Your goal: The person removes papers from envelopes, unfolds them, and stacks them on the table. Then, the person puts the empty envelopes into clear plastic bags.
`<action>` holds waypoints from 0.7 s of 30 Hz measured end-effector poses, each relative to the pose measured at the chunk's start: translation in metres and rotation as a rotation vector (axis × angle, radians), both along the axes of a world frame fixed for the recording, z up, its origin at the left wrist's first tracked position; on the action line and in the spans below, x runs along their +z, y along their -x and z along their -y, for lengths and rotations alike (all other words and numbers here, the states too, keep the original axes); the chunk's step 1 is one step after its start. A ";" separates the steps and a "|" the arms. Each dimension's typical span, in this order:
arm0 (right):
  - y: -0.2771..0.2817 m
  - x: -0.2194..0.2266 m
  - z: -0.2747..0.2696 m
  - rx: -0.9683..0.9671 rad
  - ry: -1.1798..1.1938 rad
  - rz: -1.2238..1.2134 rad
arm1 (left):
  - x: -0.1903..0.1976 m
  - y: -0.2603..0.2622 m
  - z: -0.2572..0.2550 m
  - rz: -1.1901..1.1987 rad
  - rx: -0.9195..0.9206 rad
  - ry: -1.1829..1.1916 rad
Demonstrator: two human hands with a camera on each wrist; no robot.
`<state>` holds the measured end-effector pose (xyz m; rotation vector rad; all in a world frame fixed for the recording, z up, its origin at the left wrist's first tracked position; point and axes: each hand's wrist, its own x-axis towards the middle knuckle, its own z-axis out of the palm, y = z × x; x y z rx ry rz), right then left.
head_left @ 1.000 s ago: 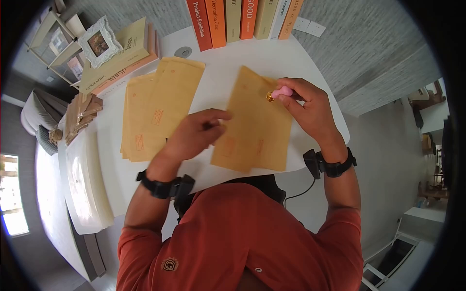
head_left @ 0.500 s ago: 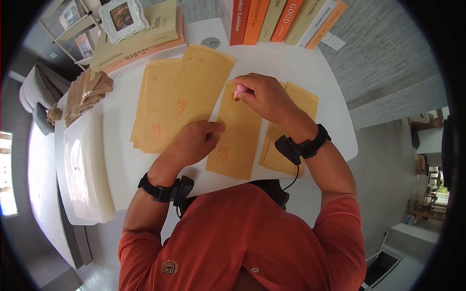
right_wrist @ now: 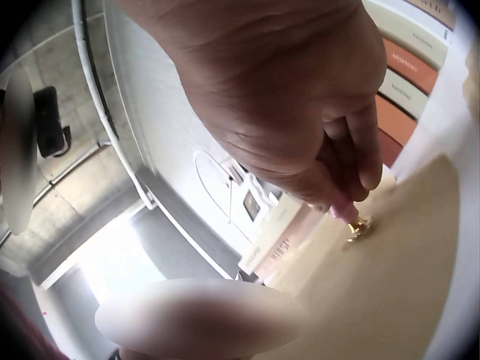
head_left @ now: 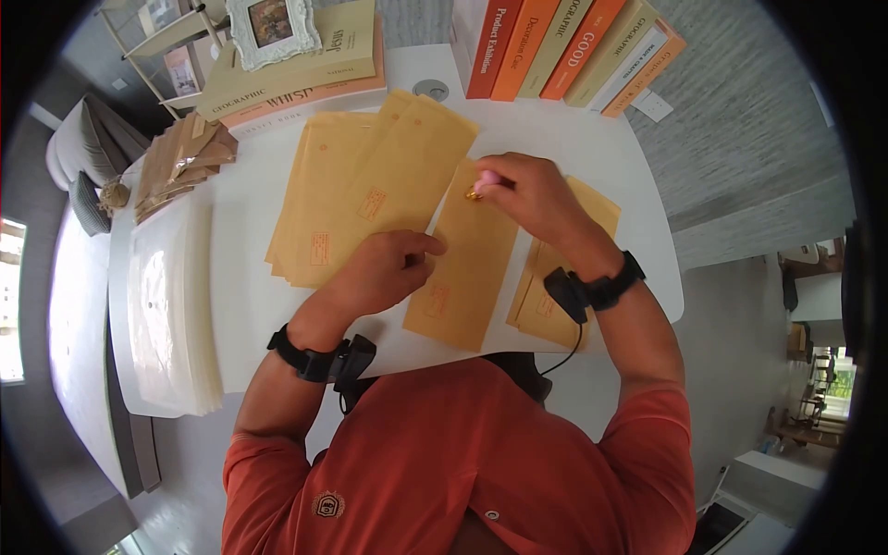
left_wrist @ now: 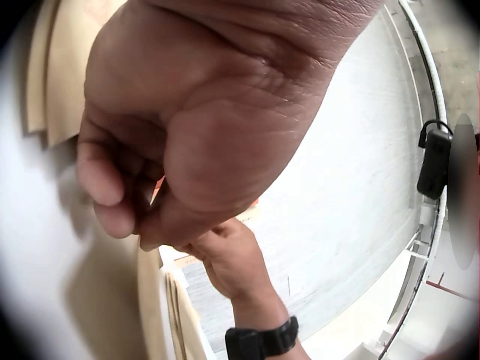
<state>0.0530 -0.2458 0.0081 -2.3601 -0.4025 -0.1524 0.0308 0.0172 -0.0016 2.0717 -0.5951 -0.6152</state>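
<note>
Between my hands lies a kraft envelope with a red printed block near its lower end. My right hand grips a small stamp with a pink handle and a brass head. In the right wrist view, that brass head stands right at the envelope's upper part. My left hand is at the envelope's left edge, with thumb and forefinger pinching it and the other fingers curled under. Another pile of envelopes lies to the left, and more envelopes sit partly hidden below my right forearm.
Upright books line the table's back edge. At the back left, stacked books carry a white picture frame. Brown paper packets and a stack of clear plastic sleeves occupy the left side of the white table.
An envelope that was blurred in motion over the right pile now lies there. The right hand has brought the stamp left to another envelope, which has since tilted slightly. The head view has shifted.
</note>
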 end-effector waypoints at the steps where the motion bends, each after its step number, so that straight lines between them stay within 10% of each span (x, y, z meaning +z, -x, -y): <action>1: 0.007 0.006 0.008 -0.045 -0.104 0.033 | 0.005 -0.003 -0.007 -0.009 0.038 0.028; 6: 0.043 0.028 0.048 -0.185 -0.340 0.063 | 0.030 -0.037 -0.043 0.050 0.199 0.016; 9: 0.061 0.028 0.067 -0.218 -0.357 0.064 | 0.029 -0.053 -0.040 0.579 0.185 -0.058; 21: 0.119 0.018 0.111 -0.366 -0.350 0.013 | -0.007 0.033 0.174 0.442 -0.194 -0.410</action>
